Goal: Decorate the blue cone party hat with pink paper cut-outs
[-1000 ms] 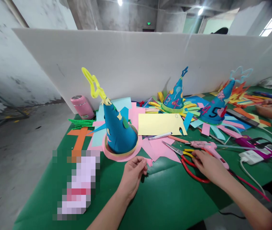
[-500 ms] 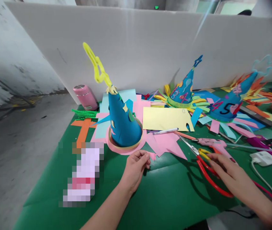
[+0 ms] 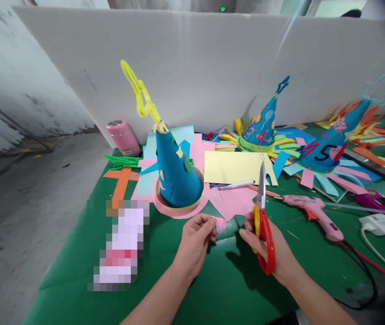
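Observation:
My right hand (image 3: 263, 241) is closed on scissors (image 3: 263, 216) with red and yellow handles, their blades pointing up and away from me. Close by on the left, my left hand (image 3: 197, 237) pinches a small pink paper piece (image 3: 220, 223) between thumb and fingers. Just beyond that hand stands a blue paper cone hat (image 3: 179, 180) with a pink brim, small stars and leaf shapes, and a yellow pipe-cleaner topper (image 3: 140, 92). Pink paper scraps (image 3: 233, 203) and a white pen (image 3: 236, 185) lie past the pink piece.
A pink glue gun (image 3: 311, 207) lies to the right, its cable trailing toward me. Two more decorated cone hats (image 3: 260, 126) stand behind, near a yellow sheet (image 3: 236, 167). At left are a pink bottle (image 3: 124, 137), green pipe cleaners (image 3: 123, 161) and a blurred-out object (image 3: 123, 248).
My right hand has lifted the scissors from beside the glue gun and swung them left, turning the blades upright. My left hand stays nearly still with the pink piece.

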Demonstrator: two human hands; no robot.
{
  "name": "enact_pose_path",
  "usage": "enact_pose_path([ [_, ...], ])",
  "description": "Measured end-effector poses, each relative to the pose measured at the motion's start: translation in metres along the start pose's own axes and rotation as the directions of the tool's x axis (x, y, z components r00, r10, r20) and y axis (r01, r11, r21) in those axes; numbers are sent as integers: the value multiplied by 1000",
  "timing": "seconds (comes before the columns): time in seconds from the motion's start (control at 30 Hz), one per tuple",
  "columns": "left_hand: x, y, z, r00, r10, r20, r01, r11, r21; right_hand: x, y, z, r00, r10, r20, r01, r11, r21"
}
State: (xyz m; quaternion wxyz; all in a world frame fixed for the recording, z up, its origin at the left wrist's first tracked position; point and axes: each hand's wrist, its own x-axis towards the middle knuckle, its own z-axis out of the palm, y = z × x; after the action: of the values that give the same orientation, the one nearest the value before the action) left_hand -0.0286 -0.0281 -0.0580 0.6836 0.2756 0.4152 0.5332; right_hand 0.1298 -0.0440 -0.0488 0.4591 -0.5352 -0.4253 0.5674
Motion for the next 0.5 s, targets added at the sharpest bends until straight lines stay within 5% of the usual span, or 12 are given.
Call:
enact_pose_path([
  [0.23,-1,-3,1,1000,11,-24,-11,1000,8,15,3,37,996,-81,-30,82,996,42],
  [0.5,-3,-6,2,999,17,-33,-14,996,87,24,13,31,991,-134,-6,134,991,-25],
])
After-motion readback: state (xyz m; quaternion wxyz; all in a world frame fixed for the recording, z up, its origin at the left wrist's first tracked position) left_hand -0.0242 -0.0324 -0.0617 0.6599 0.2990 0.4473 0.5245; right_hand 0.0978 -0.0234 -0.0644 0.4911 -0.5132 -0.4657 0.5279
